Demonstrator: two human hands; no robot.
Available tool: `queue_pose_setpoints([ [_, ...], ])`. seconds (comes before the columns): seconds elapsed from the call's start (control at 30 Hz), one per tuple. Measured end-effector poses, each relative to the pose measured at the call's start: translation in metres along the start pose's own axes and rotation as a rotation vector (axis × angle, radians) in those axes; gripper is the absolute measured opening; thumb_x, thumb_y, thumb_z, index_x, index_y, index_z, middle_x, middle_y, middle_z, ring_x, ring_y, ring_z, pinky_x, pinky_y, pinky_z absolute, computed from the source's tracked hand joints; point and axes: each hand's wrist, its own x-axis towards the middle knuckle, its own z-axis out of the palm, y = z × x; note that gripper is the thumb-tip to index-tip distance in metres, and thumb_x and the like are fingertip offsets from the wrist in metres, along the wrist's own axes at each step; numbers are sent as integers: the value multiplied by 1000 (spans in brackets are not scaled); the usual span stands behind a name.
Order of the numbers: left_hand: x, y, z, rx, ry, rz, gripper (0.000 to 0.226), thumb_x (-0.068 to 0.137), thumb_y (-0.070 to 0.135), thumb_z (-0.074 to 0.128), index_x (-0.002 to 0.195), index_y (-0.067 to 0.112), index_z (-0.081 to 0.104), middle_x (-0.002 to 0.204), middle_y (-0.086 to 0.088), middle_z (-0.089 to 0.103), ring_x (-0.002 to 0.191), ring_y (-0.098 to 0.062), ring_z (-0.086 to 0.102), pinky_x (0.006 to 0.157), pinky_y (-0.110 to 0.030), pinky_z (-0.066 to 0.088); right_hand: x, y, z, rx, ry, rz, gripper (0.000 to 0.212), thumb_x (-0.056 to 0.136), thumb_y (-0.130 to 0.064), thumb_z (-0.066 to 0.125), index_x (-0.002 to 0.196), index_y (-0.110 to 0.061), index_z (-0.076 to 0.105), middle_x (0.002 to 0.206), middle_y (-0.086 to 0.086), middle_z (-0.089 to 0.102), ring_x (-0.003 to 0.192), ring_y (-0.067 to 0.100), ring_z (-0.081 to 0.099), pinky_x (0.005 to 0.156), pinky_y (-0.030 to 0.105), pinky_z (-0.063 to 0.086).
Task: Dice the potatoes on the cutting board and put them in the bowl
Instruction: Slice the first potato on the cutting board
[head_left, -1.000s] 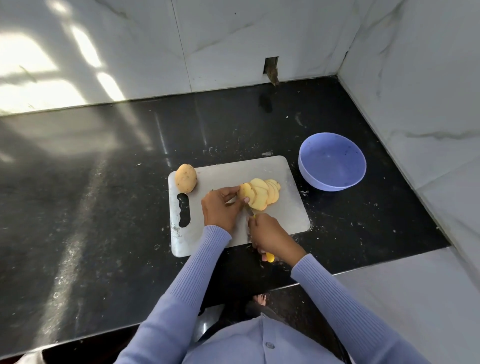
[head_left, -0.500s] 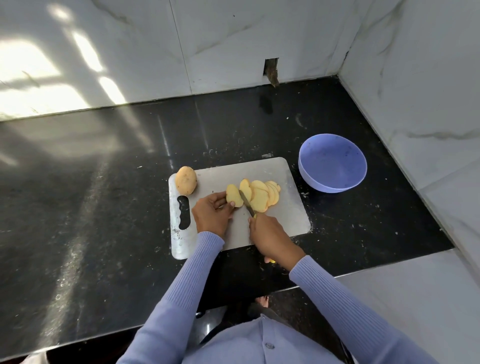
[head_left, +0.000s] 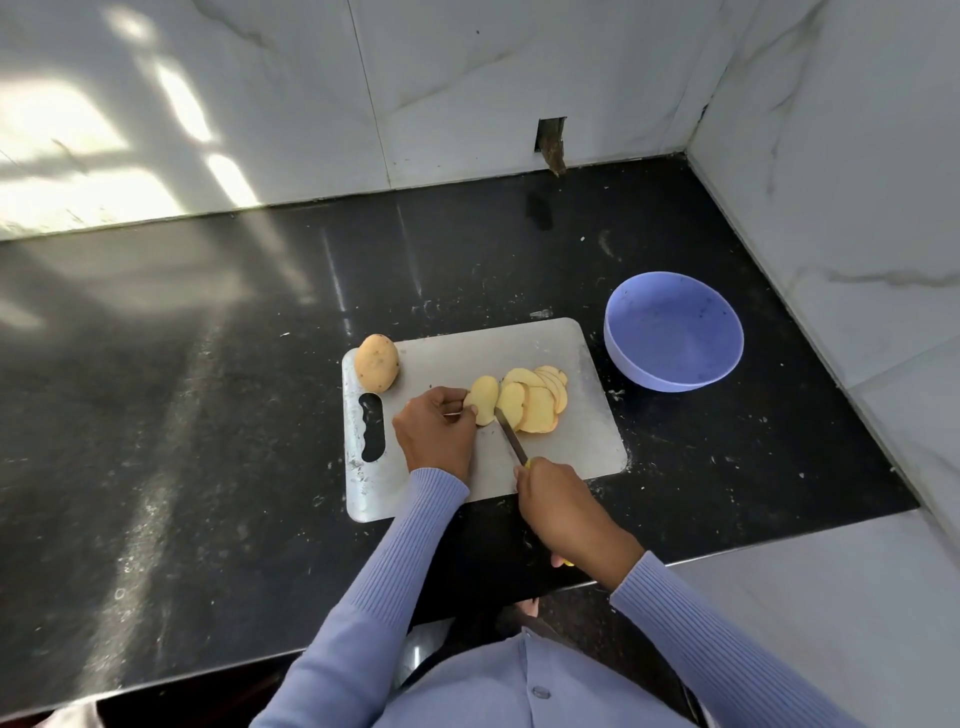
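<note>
Grey rectangular cutting board (head_left: 582, 447) lies on black stone counter (head_left: 208, 415). Left hand (head_left: 434, 434) pinches the pale-yellow potato end piece (head_left: 483, 399) mid-board. Right hand (head_left: 558, 512) grips the yellow-handled knife (head_left: 509, 435), blade tip just right of that piece. Fanned potato slices (head_left: 537, 400) lie right of the blade. Whole brown potato (head_left: 376, 362) sits at far-left corner. Lilac plastic bowl (head_left: 674, 331) stands right of board, holding no potato.

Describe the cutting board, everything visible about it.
The cutting board is a pale grey rectangle with rounded corners, likely plastic, lying flat on the black counter. A wavy handle slot is cut near its left edge. A whole potato sits on its far left corner, potato slices lie fanned at its middle. The left hand is over it, and the bowl stands just right.
</note>
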Motion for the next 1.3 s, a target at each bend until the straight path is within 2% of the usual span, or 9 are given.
queue_pose_setpoints([
  [0.17,7,4,-2,33,-116,-34,23,71,16,77,92,18,68,71,5,70,64,-10,66,72,-34,58,3,-7,-12,-28,-45,42,16,98,-4,42,107,-1,54,100,18,55,95,39,62,72,41,56],
  [0.37,11,17,3,124,-106,12,10,70,15,77,73,11,68,63,2,63,61,-12,59,67,-27,54,11,-16,-10,14,-24,84,25,100,-8,38,119,2,51,120,22,55,106,38,58,84,40,52],
  [0.5,5,13,5,88,-30,3,5,73,13,73,72,10,69,65,2,64,63,-12,59,71,-30,53,12,-14,3,63,43,60,26,101,-16,35,113,-1,53,114,19,55,97,38,60,67,36,51],
  [0.7,5,9,6,40,9,-15,3,74,13,73,73,10,72,68,1,68,66,-13,62,74,-33,54,3,3,13,-24,89,11,31,103,-22,32,111,-1,52,111,18,59,98,34,59,69,33,43],
  [0.8,2,9,4,29,16,-11,4,73,13,74,72,12,71,66,3,66,64,-12,62,73,-33,55,-1,8,6,16,66,1,34,104,-27,30,107,-3,54,105,16,58,88,33,61,68,39,53],
  [0.87,2,7,-1,27,33,4,6,72,13,74,69,13,69,63,7,64,62,-11,62,71,-32,55,-5,13,0,54,56,-26,35,104,-30,28,92,-6,51,90,9,55,66,27,61,50,31,53],
  [0.97,1,4,-14,89,64,93,7,72,10,73,69,10,67,61,7,61,60,-11,60,68,-27,52,-10,19,-7,46,96,-94,38,104,-32,28,73,-15,42,74,2,48,49,15,52,33,17,35],
  [1.13,-7,-6,-26,457,-13,311,7,79,15,67,75,9,65,72,-2,61,62,-19,54,59,-28,43,-4,21,-12,47,150,-142,38,103,-33,28,74,-15,44,75,6,54,49,17,54,36,17,35],
  [1.3,-11,-12,-20,620,-175,354,16,81,30,68,80,14,68,83,0,59,69,-22,58,59,-27,43,3,16,-12,31,182,-197,37,103,-31,31,69,-19,39,67,0,47,58,12,46,55,29,38],
])
